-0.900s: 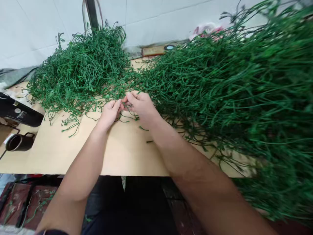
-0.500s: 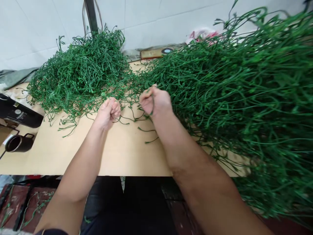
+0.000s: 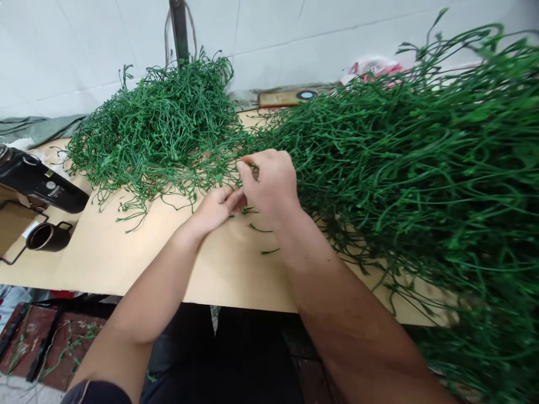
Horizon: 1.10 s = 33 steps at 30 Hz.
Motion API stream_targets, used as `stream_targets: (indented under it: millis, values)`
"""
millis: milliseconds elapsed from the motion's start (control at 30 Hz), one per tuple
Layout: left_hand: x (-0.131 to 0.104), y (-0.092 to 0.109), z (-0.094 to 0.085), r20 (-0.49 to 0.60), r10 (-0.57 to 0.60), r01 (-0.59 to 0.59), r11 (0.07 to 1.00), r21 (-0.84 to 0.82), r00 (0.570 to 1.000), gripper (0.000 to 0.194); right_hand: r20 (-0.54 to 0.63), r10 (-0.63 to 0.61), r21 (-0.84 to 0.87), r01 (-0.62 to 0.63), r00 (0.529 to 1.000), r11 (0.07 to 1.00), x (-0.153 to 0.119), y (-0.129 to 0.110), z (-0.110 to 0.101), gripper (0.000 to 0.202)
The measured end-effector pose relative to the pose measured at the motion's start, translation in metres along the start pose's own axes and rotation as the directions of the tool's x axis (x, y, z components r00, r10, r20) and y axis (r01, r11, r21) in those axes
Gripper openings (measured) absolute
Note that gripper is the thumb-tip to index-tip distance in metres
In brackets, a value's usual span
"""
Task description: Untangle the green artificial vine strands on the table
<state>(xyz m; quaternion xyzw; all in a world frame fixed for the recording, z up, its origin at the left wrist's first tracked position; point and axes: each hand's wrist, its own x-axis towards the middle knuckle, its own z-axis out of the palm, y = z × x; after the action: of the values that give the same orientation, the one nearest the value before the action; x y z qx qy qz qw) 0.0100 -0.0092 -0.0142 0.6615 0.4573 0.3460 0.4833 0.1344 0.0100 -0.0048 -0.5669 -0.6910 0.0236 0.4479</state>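
Note:
My left hand (image 3: 218,209) is closed low over the board, its thumb and fingers pressed together on a thin green stem, whose pale green tip (image 3: 219,178) pokes out above the knuckles. Right against it, slightly higher, my right hand (image 3: 272,178) is curled with thumb and forefinger pinched; what lies in that pinch is hidden. A tangled heap of short green stems (image 3: 155,120) is at the back left. To the right spreads a larger pile of long green stems (image 3: 379,157), which reaches close to my right hand.
The tan board (image 3: 138,252) bears both piles. At the left are a black bottle (image 3: 50,188) lying tilted and a dark mug (image 3: 48,237). A phone-like brown case (image 3: 280,100) lies by the tiled wall (image 3: 286,22), below a dark post (image 3: 179,33).
My hands were apart and have come together, the left moving right toward the right hand. The right hand has turned, hiding the stem seen in it before. The view has shifted slightly.

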Motion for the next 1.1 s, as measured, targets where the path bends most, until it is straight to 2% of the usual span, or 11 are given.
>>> stream_targets:
  millis: [133, 267, 467, 567, 633, 733, 800, 867, 933, 1033, 1100]
  values:
    - [-0.004, -0.005, 0.01, 0.079, 0.092, -0.106, 0.976, 0.188, 0.993, 0.011, 0.227, -0.063, 0.12, 0.036, 0.972, 0.992, -0.003, -0.019, -0.008, 0.025]
    - [-0.004, -0.006, 0.012, 0.052, 0.228, -0.234, 0.945, 0.227, 0.972, 0.038, 0.442, -0.09, 0.284, -0.044, 0.893, 0.958, -0.004, -0.029, -0.011, 0.017]
    - [-0.007, 0.001, 0.003, 0.126, 0.158, -0.186, 0.951, 0.249, 0.979, 0.019, 0.315, 0.07, 0.414, -0.203, 0.947, 0.887, 0.003, -0.012, -0.007, 0.007]
    - [-0.009, 0.012, -0.005, -0.065, 0.155, -0.143, 0.977, 0.156, 0.986, 0.02, 0.293, 0.211, 0.533, -0.343, 0.932, 0.773, 0.009, -0.004, -0.006, 0.014]
    - [-0.01, 0.019, -0.011, -0.291, 0.166, -0.157, 0.986, 0.052, 0.942, 0.022, 0.322, 0.259, 0.603, -0.408, 0.911, 0.685, 0.01, -0.004, -0.006, 0.018]
    - [-0.009, 0.023, -0.021, -0.575, 0.126, -0.201, 0.977, -0.068, 0.808, 0.021, 0.324, 0.258, 0.664, -0.413, 0.91, 0.623, 0.008, -0.008, -0.003, 0.022]
    - [-0.007, 0.022, -0.028, -0.7, 0.097, -0.231, 0.968, -0.099, 0.708, 0.018, 0.302, 0.234, 0.696, -0.381, 0.924, 0.608, 0.006, -0.01, 0.0, 0.021]
    - [-0.006, 0.02, -0.034, -0.761, 0.062, -0.245, 0.961, -0.129, 0.646, 0.02, 0.284, 0.217, 0.714, -0.357, 0.934, 0.603, 0.005, -0.009, 0.003, 0.019]
    - [-0.005, 0.019, -0.039, -0.736, -0.008, -0.213, 0.955, -0.205, 0.677, 0.024, 0.27, 0.206, 0.7, -0.339, 0.94, 0.629, 0.004, -0.007, 0.005, 0.017]
    - [-0.004, 0.021, -0.038, -0.551, -0.136, -0.063, 0.943, -0.327, 0.823, 0.032, 0.159, 0.155, 0.589, -0.22, 0.975, 0.778, 0.003, -0.003, 0.005, 0.016]
    - [-0.003, 0.024, -0.034, -0.42, -0.19, 0.027, 0.931, -0.363, 0.888, 0.033, 0.043, 0.059, 0.447, -0.072, 0.997, 0.892, 0.002, -0.003, 0.005, 0.016]
